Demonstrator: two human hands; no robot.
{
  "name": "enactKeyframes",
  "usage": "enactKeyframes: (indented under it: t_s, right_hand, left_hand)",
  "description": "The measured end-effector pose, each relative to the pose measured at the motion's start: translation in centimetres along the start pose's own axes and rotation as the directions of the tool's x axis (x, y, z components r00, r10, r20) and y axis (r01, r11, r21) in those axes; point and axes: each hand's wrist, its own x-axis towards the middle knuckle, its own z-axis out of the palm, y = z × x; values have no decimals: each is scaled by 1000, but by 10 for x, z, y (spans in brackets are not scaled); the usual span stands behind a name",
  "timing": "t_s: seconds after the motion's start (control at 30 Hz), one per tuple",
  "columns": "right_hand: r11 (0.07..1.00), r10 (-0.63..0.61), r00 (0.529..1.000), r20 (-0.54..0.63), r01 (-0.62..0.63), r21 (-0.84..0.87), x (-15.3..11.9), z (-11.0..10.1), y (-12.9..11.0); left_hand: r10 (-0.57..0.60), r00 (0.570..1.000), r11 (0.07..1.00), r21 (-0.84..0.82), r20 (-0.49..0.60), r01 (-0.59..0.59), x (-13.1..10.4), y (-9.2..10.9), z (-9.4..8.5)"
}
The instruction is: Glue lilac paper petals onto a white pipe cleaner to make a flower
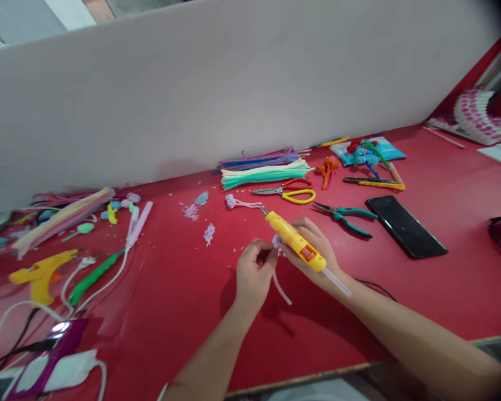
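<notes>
My right hand is closed around a yellow glue gun, whose nozzle points up and left over the table. A clear glue stick sticks out of its back end. The thumb and finger of my left hand pinch a small lilac pipe-cleaner flower, with its pale stem hanging below. The right fingertips come close to the flower; whether they touch it is hidden. Just beyond the nozzle lies another lilac pipe-cleaner flower with thin stems.
Scissors, pliers and a black phone lie on the red table. Pipe-cleaner bundles rest by the white partition. At left are another yellow glue gun, a pink styling iron, cords and a purple power strip.
</notes>
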Motion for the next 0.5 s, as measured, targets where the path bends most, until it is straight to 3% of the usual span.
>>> enactKeyframes:
  t_s: [0.1, 0.17, 0.37, 0.5]
  right_hand:
    - [998, 60, 998, -34, -60, -3, 3, -7, -1]
    - [991, 129, 992, 5, -129, 32, 4, -11, 0]
    - [933, 332, 935, 125, -345, 101, 1, -9, 2]
    - [923, 352, 913, 207, -375, 82, -2, -5, 1]
  left_hand:
    - [-170, 985, 960, -223, 10, 168, 7, 0, -4]
    - [-251, 967, 902, -352, 39, 248, 13, -1, -9]
    - [-302, 952, 811, -514, 42, 280, 23, -7, -21]
    - [-321, 946, 795, -534, 31, 287, 24, -7, -22]
